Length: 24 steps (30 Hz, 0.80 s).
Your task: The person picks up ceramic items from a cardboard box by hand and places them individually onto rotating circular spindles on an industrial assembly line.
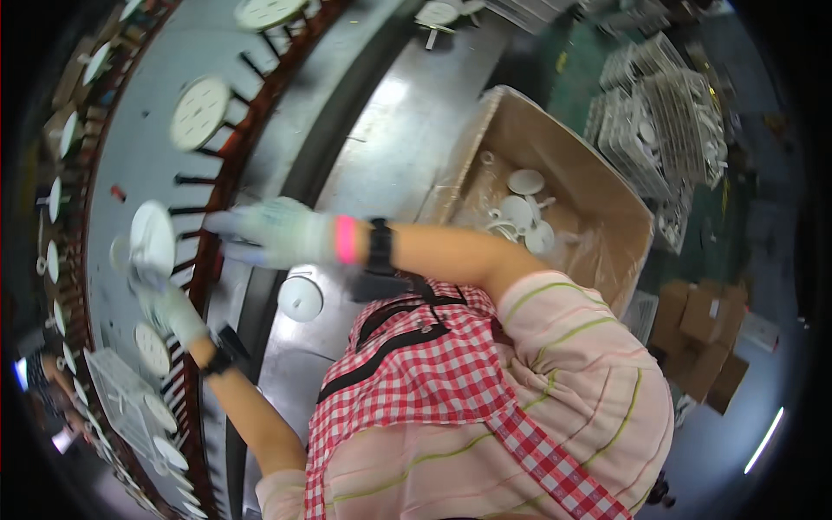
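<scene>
I see large curved conveyor [139, 121] with dark pegs, grey and smooth, carrying white round discs. Cardboard box [555, 173] at right, matte brown, holds more stemmed white discs. Steel surface [390, 147] shiny between them. Left hand [173, 312], gloved, grip closed on white disc [152, 238] at pegs; I judge seating step, needs stem aligned. Right hand [277, 232], gloved, fingers extended, empty.
</scene>
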Available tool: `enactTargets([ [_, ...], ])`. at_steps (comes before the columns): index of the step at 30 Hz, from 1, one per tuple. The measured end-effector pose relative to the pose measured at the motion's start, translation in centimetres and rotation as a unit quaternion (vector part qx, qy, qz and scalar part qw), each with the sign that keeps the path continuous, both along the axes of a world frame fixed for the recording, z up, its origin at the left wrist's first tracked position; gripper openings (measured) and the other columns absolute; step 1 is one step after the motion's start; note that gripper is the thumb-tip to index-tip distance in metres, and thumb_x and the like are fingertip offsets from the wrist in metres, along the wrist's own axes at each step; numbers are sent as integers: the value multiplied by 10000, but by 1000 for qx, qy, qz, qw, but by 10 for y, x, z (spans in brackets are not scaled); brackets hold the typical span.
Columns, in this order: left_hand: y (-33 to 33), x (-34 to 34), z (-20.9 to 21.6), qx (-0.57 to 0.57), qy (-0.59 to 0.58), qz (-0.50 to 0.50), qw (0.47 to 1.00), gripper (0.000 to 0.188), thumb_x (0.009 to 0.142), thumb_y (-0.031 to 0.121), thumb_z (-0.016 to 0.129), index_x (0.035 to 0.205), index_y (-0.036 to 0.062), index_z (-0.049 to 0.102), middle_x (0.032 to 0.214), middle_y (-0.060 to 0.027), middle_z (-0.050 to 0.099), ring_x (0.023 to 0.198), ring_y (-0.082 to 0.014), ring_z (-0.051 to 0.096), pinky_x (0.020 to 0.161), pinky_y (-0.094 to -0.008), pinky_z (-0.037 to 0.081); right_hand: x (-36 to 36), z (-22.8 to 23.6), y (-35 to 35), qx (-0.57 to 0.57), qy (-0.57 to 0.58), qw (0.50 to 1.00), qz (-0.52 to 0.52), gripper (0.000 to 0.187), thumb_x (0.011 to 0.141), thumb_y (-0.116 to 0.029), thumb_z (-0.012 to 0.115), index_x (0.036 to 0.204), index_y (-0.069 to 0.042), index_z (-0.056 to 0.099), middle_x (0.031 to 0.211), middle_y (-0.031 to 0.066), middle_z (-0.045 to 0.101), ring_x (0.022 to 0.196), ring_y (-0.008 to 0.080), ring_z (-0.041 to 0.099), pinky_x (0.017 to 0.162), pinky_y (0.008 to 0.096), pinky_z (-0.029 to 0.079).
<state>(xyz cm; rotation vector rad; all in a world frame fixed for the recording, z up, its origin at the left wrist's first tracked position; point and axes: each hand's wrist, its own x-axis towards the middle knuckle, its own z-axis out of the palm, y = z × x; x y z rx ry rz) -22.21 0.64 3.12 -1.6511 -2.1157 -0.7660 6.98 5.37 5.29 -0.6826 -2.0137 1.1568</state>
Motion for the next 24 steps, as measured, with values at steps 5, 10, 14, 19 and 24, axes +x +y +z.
enactTargets([
  [5,-106,94,-48,-121,6,-59,991,481,854,154,615,1259,-33,435,1159,-219,537,1054,-393,531,965,-416,414,205,-76,-54,-230,-16,891,-392,334,876,-249,586,1109,-10,601,1021,126,642,887,236,621,775,340,503],
  [10,-168,113,-101,-392,-241,-90,883,486,810,64,611,1263,28,440,1215,-207,494,1038,-347,533,892,-413,447,405,-277,-134,-287,-348,648,-614,368,884,-305,478,1168,-92,575,1050,214,631,995,395,584,874,441,453],
  [14,-163,112,-84,-464,-240,-113,845,476,838,89,578,1288,41,432,1193,-198,529,931,-298,575,827,-384,469,468,-324,-191,-428,-373,572,-592,505,855,-391,490,1268,-102,522,1199,203,579,1124,379,537,965,420,405],
  [19,-198,73,-90,-498,-217,-53,838,464,856,161,563,1293,44,456,1091,-173,607,853,-256,619,787,-369,488,460,-353,-161,-389,-227,653,-609,515,875,-330,450,1275,-8,486,1310,264,465,1234,355,441,1013,354,351],
  [24,-236,71,-93,-581,-239,-33,778,487,845,195,595,1288,50,454,1138,-193,591,935,-288,625,827,-389,490,489,-397,-173,-338,-424,740,-397,354,908,-174,388,1168,3,549,1158,236,568,1047,424,533,900,443,439],
])
